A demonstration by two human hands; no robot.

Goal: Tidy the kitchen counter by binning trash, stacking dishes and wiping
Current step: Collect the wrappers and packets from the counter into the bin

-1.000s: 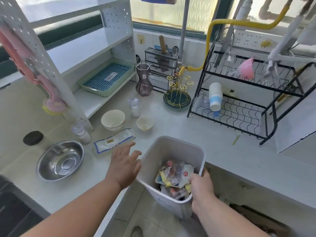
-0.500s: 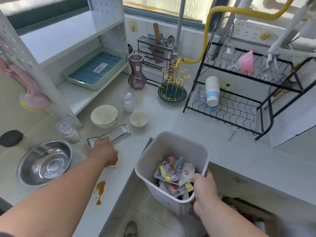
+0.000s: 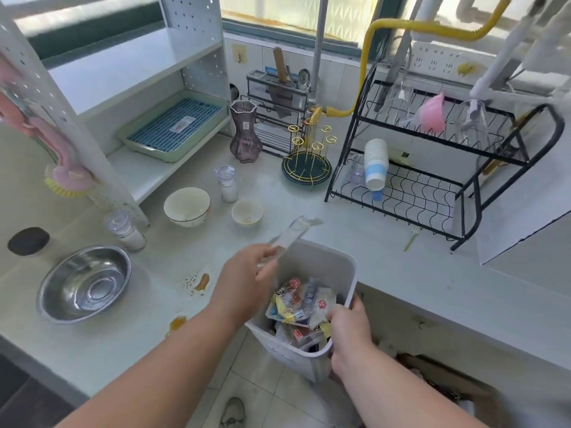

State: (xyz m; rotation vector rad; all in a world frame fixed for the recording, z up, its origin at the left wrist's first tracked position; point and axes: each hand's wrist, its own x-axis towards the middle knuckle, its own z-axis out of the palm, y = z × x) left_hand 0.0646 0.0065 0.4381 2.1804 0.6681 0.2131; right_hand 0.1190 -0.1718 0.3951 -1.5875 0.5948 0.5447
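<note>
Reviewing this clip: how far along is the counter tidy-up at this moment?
Early. Wrappers already fill the bin; the left hand holds a clear wrapper over it while the right hand grips the rim. Still left: two bowls unstacked, brown spills unwiped.

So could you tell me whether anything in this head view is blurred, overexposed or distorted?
In the head view, the clear wrapper in the left hand is motion-smeared; the window behind is blown out by daylight; wide-angle distortion bows the white shelf unit and dish rack; the steel bowl shows soft glare.
</note>
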